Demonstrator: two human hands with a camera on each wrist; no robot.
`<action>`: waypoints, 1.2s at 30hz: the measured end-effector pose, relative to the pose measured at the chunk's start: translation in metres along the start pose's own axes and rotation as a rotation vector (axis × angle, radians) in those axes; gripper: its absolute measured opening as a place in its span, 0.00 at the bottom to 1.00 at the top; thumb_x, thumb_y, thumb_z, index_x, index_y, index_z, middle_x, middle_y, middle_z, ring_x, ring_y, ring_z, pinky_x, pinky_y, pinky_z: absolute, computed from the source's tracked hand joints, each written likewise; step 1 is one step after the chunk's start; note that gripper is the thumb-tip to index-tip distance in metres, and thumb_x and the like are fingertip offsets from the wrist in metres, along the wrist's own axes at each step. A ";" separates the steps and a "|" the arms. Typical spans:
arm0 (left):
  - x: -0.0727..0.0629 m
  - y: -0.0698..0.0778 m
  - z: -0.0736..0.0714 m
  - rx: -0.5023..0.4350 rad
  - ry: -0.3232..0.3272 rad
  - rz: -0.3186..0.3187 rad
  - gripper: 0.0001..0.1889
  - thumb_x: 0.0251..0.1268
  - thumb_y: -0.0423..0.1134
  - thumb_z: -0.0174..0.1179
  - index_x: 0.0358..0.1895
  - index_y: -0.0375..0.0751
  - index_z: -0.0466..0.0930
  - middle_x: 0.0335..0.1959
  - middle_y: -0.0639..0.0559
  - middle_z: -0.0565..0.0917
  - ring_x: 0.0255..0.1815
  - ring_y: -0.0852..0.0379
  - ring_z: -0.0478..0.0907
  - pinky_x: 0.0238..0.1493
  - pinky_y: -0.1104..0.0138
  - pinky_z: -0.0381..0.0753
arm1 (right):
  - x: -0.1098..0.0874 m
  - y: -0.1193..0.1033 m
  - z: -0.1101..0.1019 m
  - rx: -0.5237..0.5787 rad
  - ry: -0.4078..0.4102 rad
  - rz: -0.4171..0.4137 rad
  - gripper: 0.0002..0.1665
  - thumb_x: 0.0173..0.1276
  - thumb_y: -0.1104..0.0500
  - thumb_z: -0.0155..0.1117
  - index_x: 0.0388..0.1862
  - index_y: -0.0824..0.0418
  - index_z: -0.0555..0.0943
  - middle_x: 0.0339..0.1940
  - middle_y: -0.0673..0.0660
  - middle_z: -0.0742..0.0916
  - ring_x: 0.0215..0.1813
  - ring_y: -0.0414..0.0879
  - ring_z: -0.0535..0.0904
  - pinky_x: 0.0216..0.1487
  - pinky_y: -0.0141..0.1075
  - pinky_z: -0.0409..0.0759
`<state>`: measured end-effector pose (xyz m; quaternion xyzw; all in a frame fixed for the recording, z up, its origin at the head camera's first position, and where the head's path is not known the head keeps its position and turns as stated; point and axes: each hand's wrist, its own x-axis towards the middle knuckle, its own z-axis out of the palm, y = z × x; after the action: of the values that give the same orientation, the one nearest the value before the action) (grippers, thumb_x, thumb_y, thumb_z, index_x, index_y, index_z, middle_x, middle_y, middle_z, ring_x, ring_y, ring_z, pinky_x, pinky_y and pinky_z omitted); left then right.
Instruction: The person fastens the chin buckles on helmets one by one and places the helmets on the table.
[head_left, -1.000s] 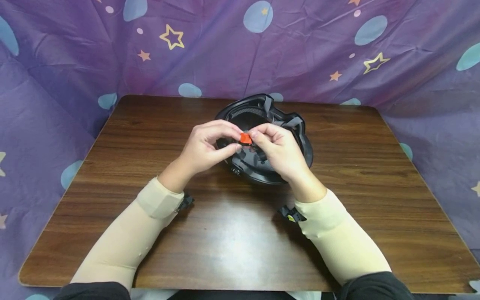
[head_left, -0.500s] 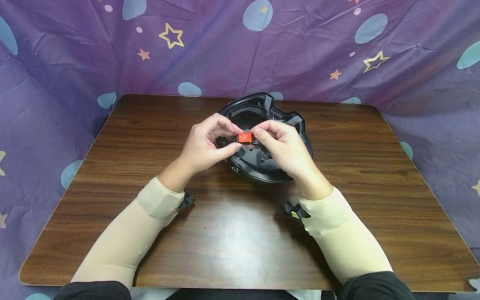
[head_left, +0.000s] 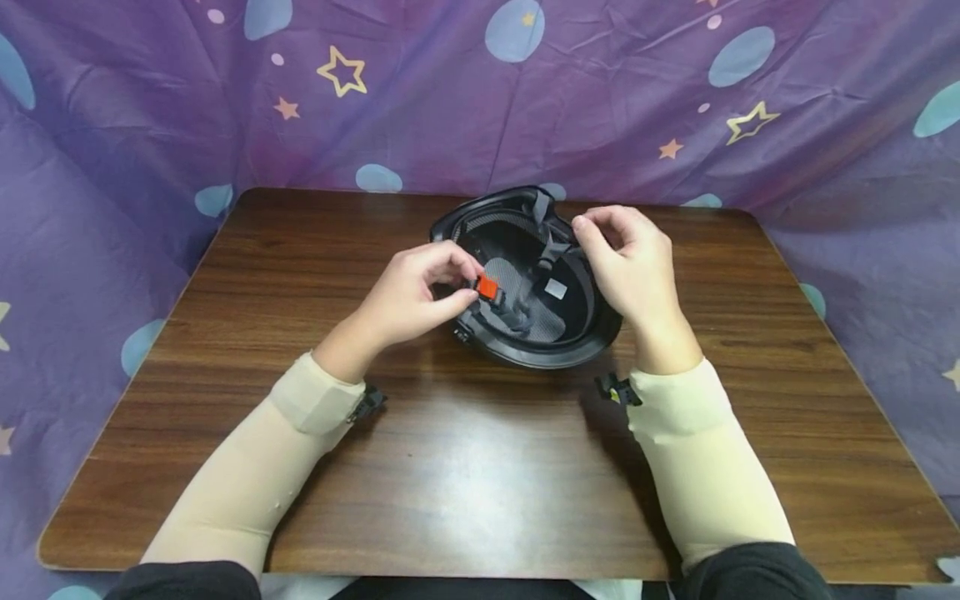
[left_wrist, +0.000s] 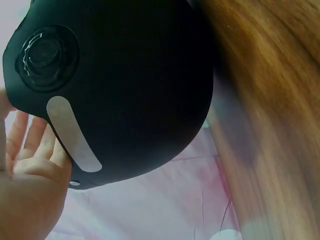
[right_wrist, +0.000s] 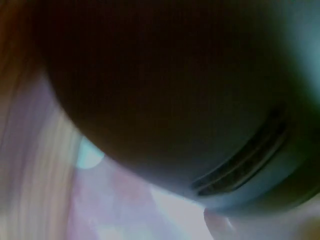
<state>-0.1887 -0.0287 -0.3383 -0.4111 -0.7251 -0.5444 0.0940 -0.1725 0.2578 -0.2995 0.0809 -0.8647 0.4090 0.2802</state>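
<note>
A black helmet (head_left: 540,348) lies upside down on the table, its hollow facing up. My left hand (head_left: 408,292) pinches an orange buckle (head_left: 487,287) between thumb and fingertips over the helmet's left side. A black piece sits at the buckle's end, and a dark strap (head_left: 516,315) trails from it into the helmet. My right hand (head_left: 633,262) hovers by the far right rim, fingers loosely bent, fingertips close to the rim. The left wrist view shows the outer shell (left_wrist: 140,95), with part of the left hand (left_wrist: 37,185) beside it; the right wrist view is blurred.
The brown wooden table (head_left: 337,500) has a purple patterned curtain (head_left: 420,100) behind it and at both sides. A grey strap (head_left: 553,252) and a small white label (head_left: 556,288) show inside the helmet. A round knob (left_wrist: 47,57) is on its shell.
My right hand has let go of the buckle's right end and moved right and away to the rim. The left hand keeps the buckle, which now tilts down to the right.
</note>
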 end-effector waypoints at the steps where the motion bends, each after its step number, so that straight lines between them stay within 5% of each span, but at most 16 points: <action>1: 0.000 0.000 0.000 0.009 -0.002 0.009 0.09 0.61 0.21 0.72 0.41 0.31 0.81 0.48 0.40 0.89 0.44 0.47 0.89 0.52 0.62 0.87 | 0.001 0.004 0.000 -0.005 -0.001 -0.019 0.15 0.75 0.52 0.71 0.46 0.64 0.91 0.48 0.56 0.90 0.52 0.42 0.83 0.58 0.31 0.78; 4: -0.001 -0.003 -0.002 0.029 0.022 0.062 0.08 0.61 0.23 0.71 0.40 0.31 0.84 0.49 0.40 0.89 0.46 0.47 0.88 0.51 0.62 0.87 | 0.004 0.014 0.000 -0.028 -0.039 -0.098 0.15 0.70 0.54 0.76 0.49 0.63 0.91 0.59 0.59 0.89 0.65 0.49 0.81 0.69 0.42 0.75; 7: -0.003 -0.006 -0.009 0.090 0.069 0.128 0.10 0.56 0.28 0.72 0.41 0.35 0.85 0.55 0.42 0.87 0.57 0.46 0.82 0.61 0.58 0.79 | 0.005 0.023 0.000 -0.054 -0.099 -0.169 0.21 0.66 0.51 0.78 0.54 0.60 0.91 0.68 0.59 0.85 0.72 0.55 0.77 0.74 0.49 0.71; 10: -0.006 -0.008 -0.017 0.130 0.063 0.082 0.28 0.47 0.35 0.79 0.57 0.39 0.84 0.73 0.44 0.74 0.73 0.46 0.67 0.72 0.52 0.66 | 0.006 0.029 0.003 -0.057 -0.161 -0.212 0.27 0.65 0.50 0.79 0.60 0.58 0.89 0.75 0.58 0.80 0.77 0.55 0.71 0.77 0.51 0.66; 14: -0.011 -0.013 -0.019 0.144 -0.077 -0.104 0.69 0.36 0.43 0.90 0.85 0.46 0.54 0.88 0.46 0.40 0.87 0.49 0.39 0.82 0.46 0.50 | 0.006 0.029 0.011 -0.061 -0.256 -0.227 0.34 0.65 0.48 0.80 0.68 0.57 0.85 0.80 0.57 0.75 0.82 0.54 0.65 0.81 0.51 0.61; 17: -0.013 -0.018 -0.014 0.135 -0.137 -0.153 0.85 0.29 0.41 0.93 0.87 0.43 0.31 0.87 0.43 0.25 0.87 0.50 0.24 0.84 0.45 0.41 | 0.005 0.026 0.015 -0.125 -0.346 -0.215 0.40 0.65 0.44 0.79 0.75 0.53 0.80 0.84 0.59 0.70 0.85 0.59 0.59 0.82 0.59 0.56; 24: -0.013 -0.028 -0.006 0.038 -0.151 -0.157 0.90 0.31 0.33 0.92 0.84 0.38 0.17 0.87 0.41 0.22 0.87 0.50 0.31 0.85 0.56 0.37 | 0.001 0.026 0.016 -0.383 -0.481 -0.127 0.55 0.62 0.30 0.74 0.86 0.39 0.65 0.88 0.59 0.59 0.83 0.75 0.53 0.73 0.76 0.54; 34: -0.013 -0.033 0.000 0.052 -0.135 -0.176 0.90 0.30 0.34 0.92 0.84 0.38 0.17 0.86 0.41 0.21 0.87 0.51 0.28 0.85 0.56 0.36 | -0.003 0.031 0.025 -0.371 -0.438 -0.084 0.55 0.62 0.32 0.76 0.85 0.40 0.66 0.88 0.58 0.61 0.76 0.73 0.67 0.66 0.72 0.64; 36: -0.010 -0.033 0.001 0.075 -0.140 -0.182 0.90 0.31 0.36 0.93 0.84 0.38 0.18 0.87 0.40 0.24 0.87 0.49 0.36 0.85 0.56 0.42 | -0.005 0.033 0.027 -0.345 -0.422 -0.048 0.55 0.62 0.33 0.76 0.85 0.41 0.66 0.88 0.58 0.61 0.75 0.74 0.67 0.67 0.73 0.63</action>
<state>-0.2048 -0.0348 -0.3687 -0.3770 -0.7842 -0.4928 0.0086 -0.1919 0.2590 -0.3381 0.1361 -0.9587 0.2228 0.1131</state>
